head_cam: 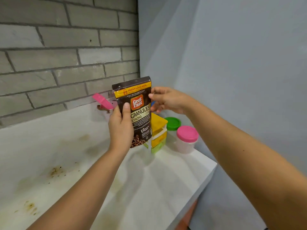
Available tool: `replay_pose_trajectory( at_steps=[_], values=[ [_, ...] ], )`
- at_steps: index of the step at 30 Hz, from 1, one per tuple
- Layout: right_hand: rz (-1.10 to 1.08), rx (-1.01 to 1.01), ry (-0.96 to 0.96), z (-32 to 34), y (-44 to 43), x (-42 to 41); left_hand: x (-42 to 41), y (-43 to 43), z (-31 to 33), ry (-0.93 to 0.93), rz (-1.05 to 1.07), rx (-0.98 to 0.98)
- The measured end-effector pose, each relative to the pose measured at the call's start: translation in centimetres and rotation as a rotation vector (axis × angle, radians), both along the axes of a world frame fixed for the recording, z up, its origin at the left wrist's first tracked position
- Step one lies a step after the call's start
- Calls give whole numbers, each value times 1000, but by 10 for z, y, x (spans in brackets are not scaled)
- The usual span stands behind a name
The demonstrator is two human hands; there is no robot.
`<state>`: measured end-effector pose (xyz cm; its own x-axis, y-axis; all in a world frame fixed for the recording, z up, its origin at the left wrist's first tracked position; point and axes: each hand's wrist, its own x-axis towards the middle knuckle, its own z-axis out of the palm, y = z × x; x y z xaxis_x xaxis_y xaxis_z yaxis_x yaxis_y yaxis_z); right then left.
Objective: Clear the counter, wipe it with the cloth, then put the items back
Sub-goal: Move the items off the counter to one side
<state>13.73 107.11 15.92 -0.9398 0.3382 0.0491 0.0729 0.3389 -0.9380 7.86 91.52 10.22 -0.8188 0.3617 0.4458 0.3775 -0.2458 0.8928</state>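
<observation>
A brown coffee granules pouch [138, 112] with a yellow band is held upright above the white counter [166, 176]. My left hand [121, 128] grips its lower left side, thumb across the front. My right hand [167, 100] touches the pouch's upper right edge with the thumb, fingers curled behind it. Behind the pouch stand a yellow and green stacked drawer box [158, 133], a green-lidded jar [172, 124] and a pink-lidded clear jar [186, 138]. No cloth is in view.
A clear container with an open pink lid [103, 101] stands against the grey brick wall [66, 47]. Brown and yellow stains [56, 170] mark the counter's left part. The counter ends at a corner on the right [212, 165], beside a grey wall.
</observation>
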Motion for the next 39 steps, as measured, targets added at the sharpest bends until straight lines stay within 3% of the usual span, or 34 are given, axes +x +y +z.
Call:
replay_pose_trajectory(
  at_steps=[5,9,18,28,33,39],
  values=[
    [-144,1,0,-9,17,61,41,20,-8,14,-168,-40],
    [-283,68,-67,-19,37,105,66,45,-26,104,-344,-203],
    [-445,70,-214,-67,83,156,110,90,-62,242,-351,-509],
    [-412,43,-300,-94,100,159,123,106,-88,151,-323,-564],
    [-383,177,-353,-85,102,160,124,104,-87,208,-284,-551],
    [-511,374,-333,-50,103,154,121,101,-77,218,-216,-472]
  ],
)
